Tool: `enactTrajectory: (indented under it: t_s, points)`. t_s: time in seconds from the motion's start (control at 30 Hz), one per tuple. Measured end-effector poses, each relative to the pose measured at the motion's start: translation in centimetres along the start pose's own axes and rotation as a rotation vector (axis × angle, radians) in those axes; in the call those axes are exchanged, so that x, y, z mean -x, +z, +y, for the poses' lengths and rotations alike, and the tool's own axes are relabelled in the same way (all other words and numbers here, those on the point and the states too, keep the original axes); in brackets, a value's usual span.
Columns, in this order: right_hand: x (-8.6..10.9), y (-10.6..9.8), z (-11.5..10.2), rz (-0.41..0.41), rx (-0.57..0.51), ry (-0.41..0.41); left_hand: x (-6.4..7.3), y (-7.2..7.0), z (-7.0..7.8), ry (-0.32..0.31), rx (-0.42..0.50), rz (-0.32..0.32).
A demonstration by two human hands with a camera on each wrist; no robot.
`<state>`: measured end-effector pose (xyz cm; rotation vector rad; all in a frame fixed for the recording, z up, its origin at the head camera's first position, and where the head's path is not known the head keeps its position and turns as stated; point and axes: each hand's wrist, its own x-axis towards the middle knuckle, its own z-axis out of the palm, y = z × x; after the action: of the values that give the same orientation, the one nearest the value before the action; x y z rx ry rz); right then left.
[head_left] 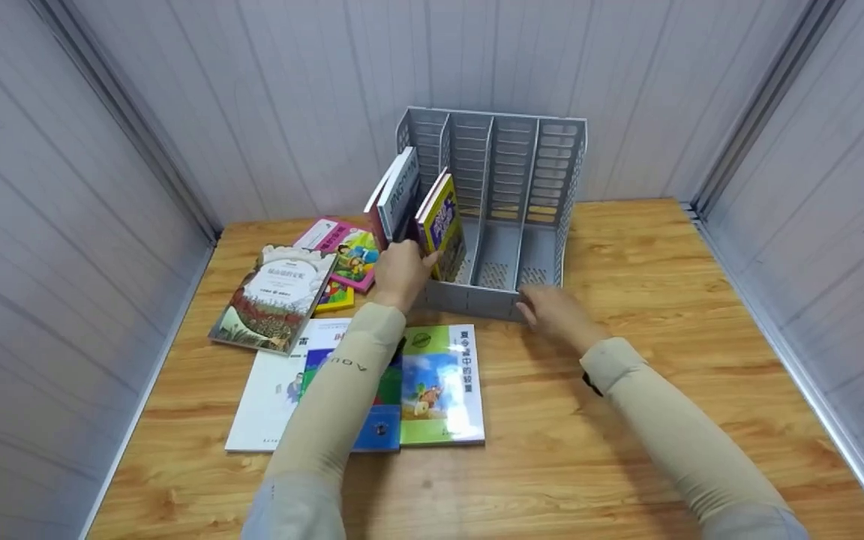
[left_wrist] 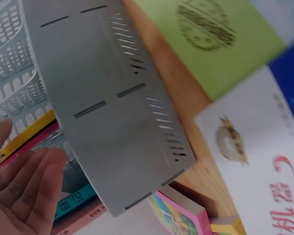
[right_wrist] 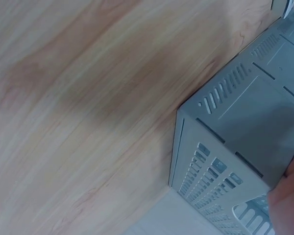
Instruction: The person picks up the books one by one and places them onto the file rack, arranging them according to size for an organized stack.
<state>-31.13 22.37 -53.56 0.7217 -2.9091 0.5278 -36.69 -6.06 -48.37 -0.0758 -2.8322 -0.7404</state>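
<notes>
Left of the grey organizer (head_left: 469,301) we see the landscape-covered book (head_left: 274,300) and the pink book (head_left: 357,259); in front lies the blue book (head_left: 378,431), partly obstructed by the left sleeve (head_left: 331,405). We locate the yellow book (head_left: 445,225) on edge in the second compartment from the left, cover facing right, its plane running front to back; we cannot establish its long axis. The left hand (head_left: 402,271) straddles its edge; we cannot tell whether it grips. The right hand (head_left: 556,311) pinches the organizer's front wall.

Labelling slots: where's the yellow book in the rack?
In the head view, the yellow book is in the rack, second slot from the left, beside the left hand.
</notes>
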Motion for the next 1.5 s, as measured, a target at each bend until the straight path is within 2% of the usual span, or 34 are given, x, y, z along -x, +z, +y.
enactTrajectory:
  t_s: [0.07, 0.3, 0.37, 0.47, 0.63, 0.77, 0.87, 1.0, 1.2, 1.3, 1.5]
  points:
    - [0.2, 0.0, -0.2, 0.039, -0.003, -0.010, 0.3, 0.0, -0.3, 0.038, -0.016, -0.027]
    - [1.1, 0.9, -1.9, 0.296, 0.004, -0.121, 0.8, 0.4, -2.3, 0.232, -0.095, -0.111]
    - [1.2, 1.1, -2.6, 0.322, 0.005, -0.145, 1.0, 0.4, -3.0, 0.276, -0.112, -0.138]
    - [1.3, 1.4, -3.7, 0.318, 0.004, -0.178, 1.1, 0.2, -3.7, 0.333, -0.150, -0.185]
    - [1.4, 2.0, -5.0, 0.231, 0.001, -0.219, 1.0, 0.2, -4.4, 0.372, -0.208, -0.259]
    - [1.2, 2.7, -5.9, 0.119, -0.027, -0.196, 0.8, 0.4, -4.6, 0.417, -0.264, -0.271]
    - [0.9, 3.2, -6.5, 0.006, -0.085, -0.128, 0.7, 0.8, -4.9, 0.452, -0.284, -0.251]
    - [0.5, 3.9, -7.4, -0.129, -0.163, -0.016, 0.8, 1.2, -5.5, 0.509, -0.254, -0.195]
    - [-0.4, 4.6, -8.5, -0.205, -0.268, 0.059, 0.8, 1.8, -6.4, 0.634, -0.229, -0.078]
    - [-0.9, 4.9, -8.6, -0.228, -0.296, 0.078, 0.8, 1.8, -6.5, 0.627, -0.225, -0.069]
    - [-1.9, 5.8, -8.4, -0.274, -0.328, 0.108, 0.9, 1.8, -6.3, 0.578, -0.215, -0.095]
